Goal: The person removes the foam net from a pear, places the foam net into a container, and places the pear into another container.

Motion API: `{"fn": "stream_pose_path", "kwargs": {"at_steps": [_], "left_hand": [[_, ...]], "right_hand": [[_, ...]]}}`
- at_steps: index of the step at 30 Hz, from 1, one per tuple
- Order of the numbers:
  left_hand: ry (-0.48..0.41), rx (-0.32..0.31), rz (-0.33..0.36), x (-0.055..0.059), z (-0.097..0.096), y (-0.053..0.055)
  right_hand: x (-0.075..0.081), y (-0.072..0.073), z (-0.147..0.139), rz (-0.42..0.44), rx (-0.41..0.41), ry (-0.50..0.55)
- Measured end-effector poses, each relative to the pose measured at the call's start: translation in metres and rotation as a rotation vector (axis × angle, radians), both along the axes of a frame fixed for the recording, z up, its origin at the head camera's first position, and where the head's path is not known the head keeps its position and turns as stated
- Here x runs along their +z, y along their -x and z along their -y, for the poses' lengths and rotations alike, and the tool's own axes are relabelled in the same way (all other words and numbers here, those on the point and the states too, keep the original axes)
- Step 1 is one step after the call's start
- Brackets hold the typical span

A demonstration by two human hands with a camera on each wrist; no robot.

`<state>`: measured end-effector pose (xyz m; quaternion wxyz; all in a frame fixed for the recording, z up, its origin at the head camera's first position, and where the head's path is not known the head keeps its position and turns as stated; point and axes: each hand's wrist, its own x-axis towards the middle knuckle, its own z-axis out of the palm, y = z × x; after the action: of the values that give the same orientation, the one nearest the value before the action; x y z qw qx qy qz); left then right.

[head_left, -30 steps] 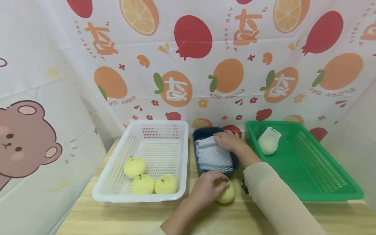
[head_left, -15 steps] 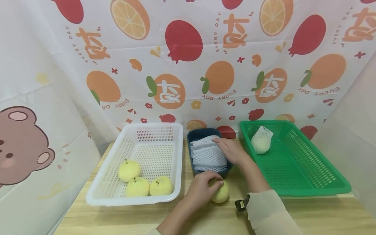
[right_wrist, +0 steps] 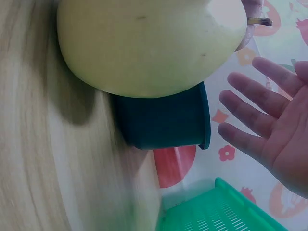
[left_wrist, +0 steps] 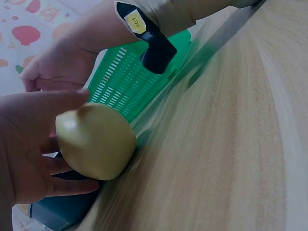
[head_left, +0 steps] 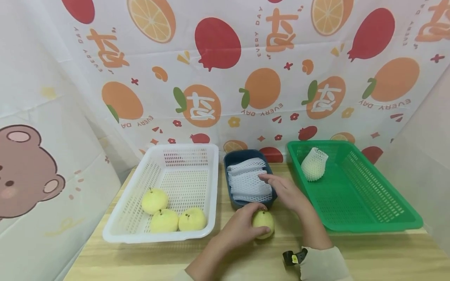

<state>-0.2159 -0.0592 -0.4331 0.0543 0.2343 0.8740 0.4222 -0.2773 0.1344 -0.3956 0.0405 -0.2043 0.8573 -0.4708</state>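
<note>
A yellow pear stands on the table just in front of the small dark blue box. My left hand holds it from the left, thumb on the near side and fingers round the far side. In the left wrist view the same pear sits between thumb and fingers. My right hand hovers at the right rim of the dark blue box, fingers extended and holding nothing. White foam fruit nets lie in that box. The right wrist view shows the right hand with fingers spread, apart from the pear.
At left, a white basket holds 3 yellow pears. On the right stands a green basket with one net-wrapped pear in its back left corner. A fruit-print cloth hangs behind the wooden table.
My right hand has drawn back from the foam nets toward the near right. On the pear, my left thumb has shifted lower toward its near side. The view has shifted slightly.
</note>
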Motion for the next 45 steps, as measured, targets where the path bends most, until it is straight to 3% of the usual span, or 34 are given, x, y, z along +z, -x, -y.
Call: {"fn": "stream_pose_path", "kwargs": {"at_steps": [10, 17, 24, 28, 33, 38, 45], "left_hand": [[0.021, 0.020, -0.038, 0.005, -0.001, -0.001], [-0.064, 0.048, -0.085, 0.025, 0.002, -0.005], [-0.259, 0.195, -0.099, 0.051, 0.017, -0.010], [-0.361, 0.281, -0.089, 0.062, 0.027, -0.009], [-0.429, 0.339, -0.055, 0.070, 0.044, -0.005], [-0.404, 0.364, -0.044, 0.078, 0.060, -0.004], [-0.369, 0.436, -0.055, 0.087, 0.078, -0.004]], "right_hand": [[0.002, -0.004, 0.001, 0.021, -0.002, 0.035], [0.007, -0.011, 0.002, -0.001, 0.004, 0.049], [0.019, -0.023, 0.015, -0.058, 0.069, 0.093], [0.022, -0.029, 0.028, -0.028, 0.132, 0.143], [0.020, -0.031, 0.048, 0.024, 0.175, 0.212], [0.018, -0.029, 0.073, 0.019, 0.147, 0.313], [0.016, -0.031, 0.116, -0.086, -0.004, 0.462]]}}
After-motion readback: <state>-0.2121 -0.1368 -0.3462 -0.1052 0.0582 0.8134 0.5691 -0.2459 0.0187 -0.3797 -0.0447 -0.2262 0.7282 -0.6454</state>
